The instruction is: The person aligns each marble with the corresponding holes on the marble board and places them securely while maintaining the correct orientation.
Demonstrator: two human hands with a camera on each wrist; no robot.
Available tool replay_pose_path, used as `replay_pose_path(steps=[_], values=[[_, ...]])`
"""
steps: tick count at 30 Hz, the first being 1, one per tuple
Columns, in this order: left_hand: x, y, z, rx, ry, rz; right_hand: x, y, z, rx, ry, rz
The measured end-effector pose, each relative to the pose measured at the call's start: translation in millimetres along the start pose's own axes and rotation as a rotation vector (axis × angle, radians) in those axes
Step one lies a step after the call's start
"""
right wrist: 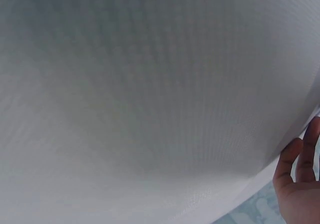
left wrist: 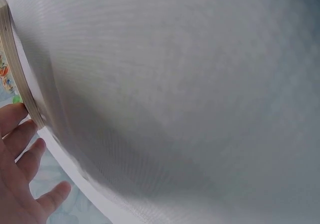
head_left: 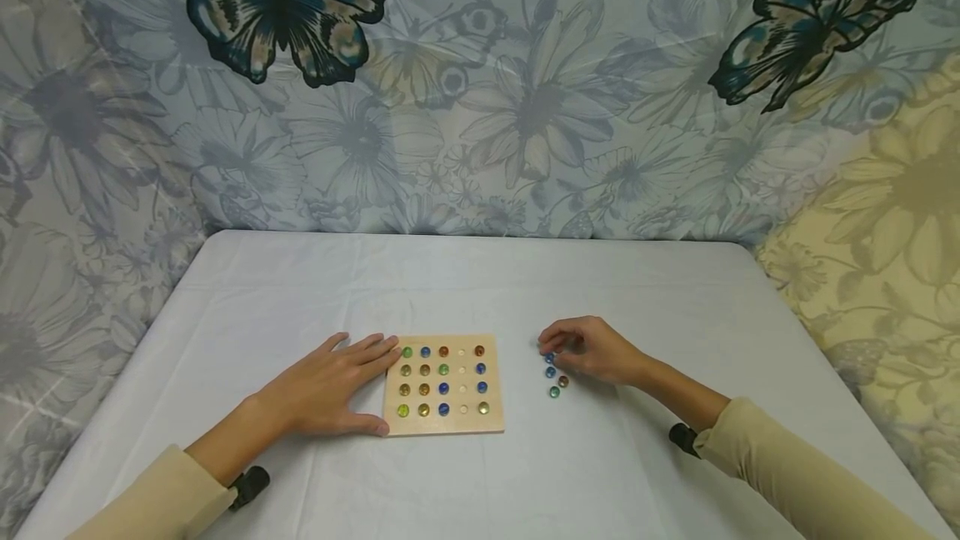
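Observation:
A light wooden board (head_left: 491, 425) with rows of round hollows lies flat on the white cloth. Green, amber, blue and brown glass marbles sit in most columns; the second column from the right shows bare hollows. My left hand (head_left: 330, 390) rests spread along the board's left side, fingertips at its upper left corner and thumb at the lower left. To the right of the board, my right hand (head_left: 596, 350) bends its fingers down over a few loose marbles, tips right at a blue marble (head_left: 550, 357). Whether they pinch one, I cannot tell.
Just below the right fingers lie another blue marble (head_left: 551, 372), a brown marble (head_left: 563, 382) and a green marble (head_left: 554, 392). The white-covered table (head_left: 480, 282) ends at a butterfly-and-flower fabric (head_left: 525, 107) behind. Dark wrist devices sit by both sleeves.

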State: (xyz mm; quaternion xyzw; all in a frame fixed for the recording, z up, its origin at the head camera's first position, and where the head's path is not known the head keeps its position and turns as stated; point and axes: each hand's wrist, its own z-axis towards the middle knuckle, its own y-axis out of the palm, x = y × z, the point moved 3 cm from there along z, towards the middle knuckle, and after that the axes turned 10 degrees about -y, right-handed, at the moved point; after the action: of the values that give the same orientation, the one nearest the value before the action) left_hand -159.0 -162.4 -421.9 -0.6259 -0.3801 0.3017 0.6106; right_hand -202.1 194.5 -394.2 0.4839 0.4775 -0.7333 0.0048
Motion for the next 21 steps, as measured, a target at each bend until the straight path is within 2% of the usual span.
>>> replay_pose_path(steps=[5,8,17,21], values=[[-0.2,0.6,0.2,-0.005,-0.006,-0.003,22.2,4.6,-0.5,0.006,-0.006,-0.014],[0.3,-0.1,0.4,-0.009,-0.004,-0.010,27.8,5.0,-0.4,0.013,-0.019,-0.028],[1.0,-0.7,0.4,-0.007,-0.002,-0.010,18.7,9.5,5.5,0.042,-0.088,-0.042],[1.0,-0.7,0.3,-0.008,-0.006,-0.011,11.8,14.1,10.1,0.033,-0.088,-0.024]])
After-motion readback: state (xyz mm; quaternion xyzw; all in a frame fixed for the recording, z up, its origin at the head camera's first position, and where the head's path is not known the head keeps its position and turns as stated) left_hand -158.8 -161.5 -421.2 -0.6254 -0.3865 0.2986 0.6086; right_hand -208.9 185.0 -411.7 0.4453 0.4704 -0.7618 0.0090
